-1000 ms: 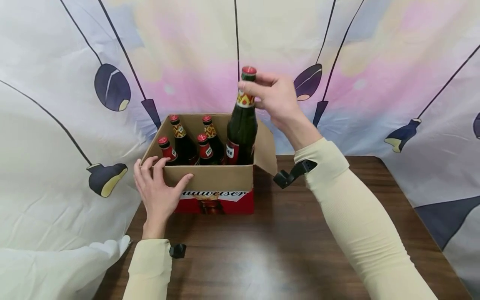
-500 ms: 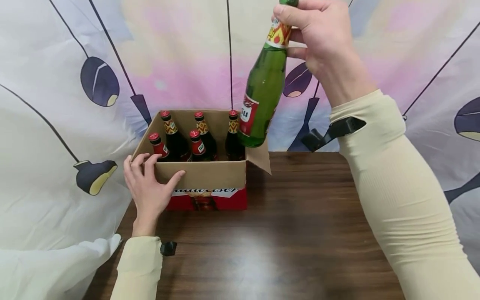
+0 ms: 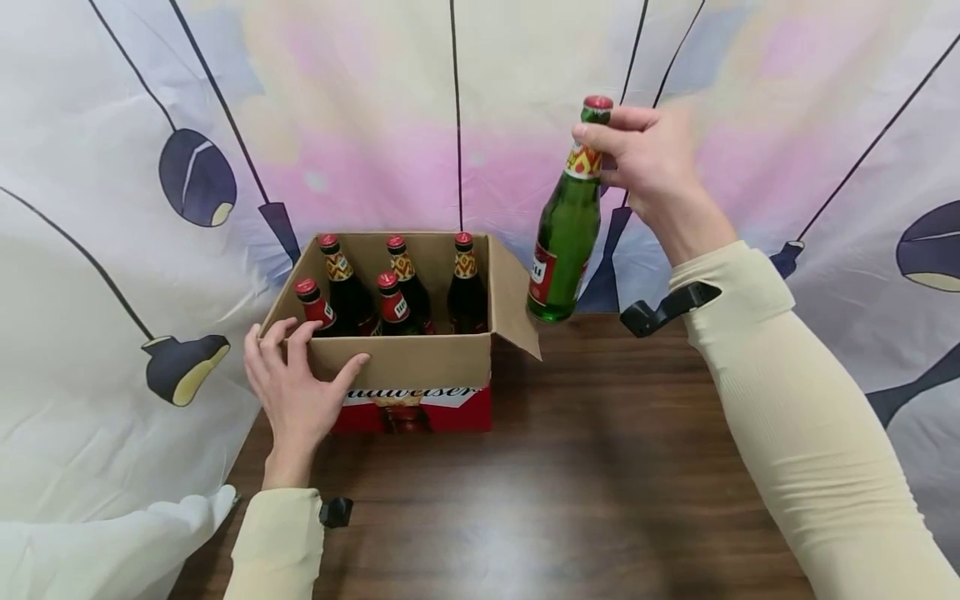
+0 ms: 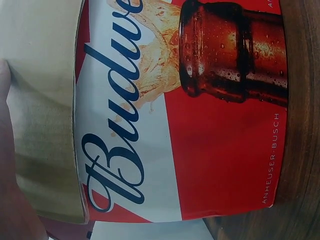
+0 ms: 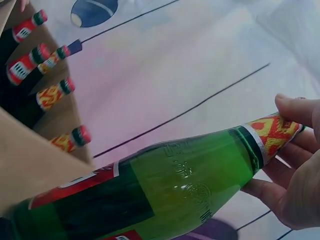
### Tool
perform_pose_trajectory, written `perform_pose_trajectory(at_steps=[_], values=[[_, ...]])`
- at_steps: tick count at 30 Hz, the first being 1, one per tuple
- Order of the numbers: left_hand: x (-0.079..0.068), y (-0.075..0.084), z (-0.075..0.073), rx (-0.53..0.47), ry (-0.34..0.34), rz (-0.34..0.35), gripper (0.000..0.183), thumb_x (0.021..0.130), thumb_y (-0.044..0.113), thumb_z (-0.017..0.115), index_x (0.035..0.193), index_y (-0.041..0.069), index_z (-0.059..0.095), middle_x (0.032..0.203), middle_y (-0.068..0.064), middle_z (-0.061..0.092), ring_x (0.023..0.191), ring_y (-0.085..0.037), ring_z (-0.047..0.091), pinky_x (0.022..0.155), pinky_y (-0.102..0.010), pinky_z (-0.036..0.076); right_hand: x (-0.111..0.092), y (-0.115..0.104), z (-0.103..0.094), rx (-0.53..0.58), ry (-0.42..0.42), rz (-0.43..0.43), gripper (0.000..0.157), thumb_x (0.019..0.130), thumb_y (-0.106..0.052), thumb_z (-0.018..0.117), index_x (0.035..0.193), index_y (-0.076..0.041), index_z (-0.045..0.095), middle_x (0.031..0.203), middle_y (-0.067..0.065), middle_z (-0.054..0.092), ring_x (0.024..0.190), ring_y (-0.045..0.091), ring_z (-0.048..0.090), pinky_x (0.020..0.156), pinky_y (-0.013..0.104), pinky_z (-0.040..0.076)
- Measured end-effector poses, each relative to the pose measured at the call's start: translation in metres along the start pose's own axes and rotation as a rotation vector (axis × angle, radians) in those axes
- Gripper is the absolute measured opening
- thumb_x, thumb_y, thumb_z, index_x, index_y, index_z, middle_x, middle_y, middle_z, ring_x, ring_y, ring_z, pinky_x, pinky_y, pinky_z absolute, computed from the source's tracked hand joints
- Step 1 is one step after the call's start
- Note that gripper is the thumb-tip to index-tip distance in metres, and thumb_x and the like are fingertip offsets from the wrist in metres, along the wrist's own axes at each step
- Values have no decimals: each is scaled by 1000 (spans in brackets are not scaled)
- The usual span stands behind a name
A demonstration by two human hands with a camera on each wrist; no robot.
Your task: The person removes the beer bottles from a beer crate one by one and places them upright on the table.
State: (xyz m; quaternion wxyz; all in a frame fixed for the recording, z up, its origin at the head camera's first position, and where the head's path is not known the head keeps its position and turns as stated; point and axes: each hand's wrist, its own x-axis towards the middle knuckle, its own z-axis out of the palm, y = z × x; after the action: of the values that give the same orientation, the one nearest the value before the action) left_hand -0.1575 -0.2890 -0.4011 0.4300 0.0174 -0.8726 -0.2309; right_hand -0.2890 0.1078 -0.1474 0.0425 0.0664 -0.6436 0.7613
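Five bottles are seen in the head view inside the cardboard box, left of centre; its lower left rim is gripped by the left hand, the fingers bent over it. At upper right, a green bottle is held by its neck in the right hand. In the left wrist view, the box's front is shown mid-frame. In the right wrist view, the bottle's neck is pinched at right between thumb and fingers.

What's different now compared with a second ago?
The right hand has lifted the green bottle out of the box and carried it rightward, still gripping its neck. The left hand stays at the box's near left corner; the other visible bottles remain inside.
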Motion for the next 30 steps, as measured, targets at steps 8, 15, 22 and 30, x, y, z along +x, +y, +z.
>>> perform_pose_trajectory(at_steps=[8, 15, 22, 30], values=[[-5, 2, -3, -3, -11, -9, 94, 85, 88, 54, 141, 13, 55, 152, -18, 40, 155, -43, 16, 123, -69, 12, 7, 45, -10, -42, -24, -25, 34, 86, -8, 87, 119, -8, 81, 109, 3, 72, 102, 19, 67, 75, 25, 60], [-5, 2, -7, -3, -11, -8, 93, 86, 87, 55, 141, 13, 55, 150, -18, 40, 156, -44, 15, 122, -71, 13, 14, 82, -9, -134, -29, -17, 42, 89, -14, 86, 129, -7, 76, 99, -6, 75, 99, 15, 68, 86, 29, 58], [-7, 3, -9, -13, -23, -14, 90, 87, 85, 57, 143, 15, 55, 151, -18, 40, 156, -44, 14, 120, -74, 15, 21, 120, -3, -185, -42, 32, 51, 91, -17, 84, 139, -5, 69, 106, -6, 72, 106, 14, 67, 109, 46, 52], [-7, 6, -10, -10, -15, -9, 89, 87, 86, 55, 142, 16, 55, 151, -17, 40, 156, -44, 15, 119, -75, 16, 32, 158, 5, -217, -14, 36, 49, 92, -18, 84, 138, -7, 71, 101, -10, 74, 101, 10, 66, 89, 25, 53]])
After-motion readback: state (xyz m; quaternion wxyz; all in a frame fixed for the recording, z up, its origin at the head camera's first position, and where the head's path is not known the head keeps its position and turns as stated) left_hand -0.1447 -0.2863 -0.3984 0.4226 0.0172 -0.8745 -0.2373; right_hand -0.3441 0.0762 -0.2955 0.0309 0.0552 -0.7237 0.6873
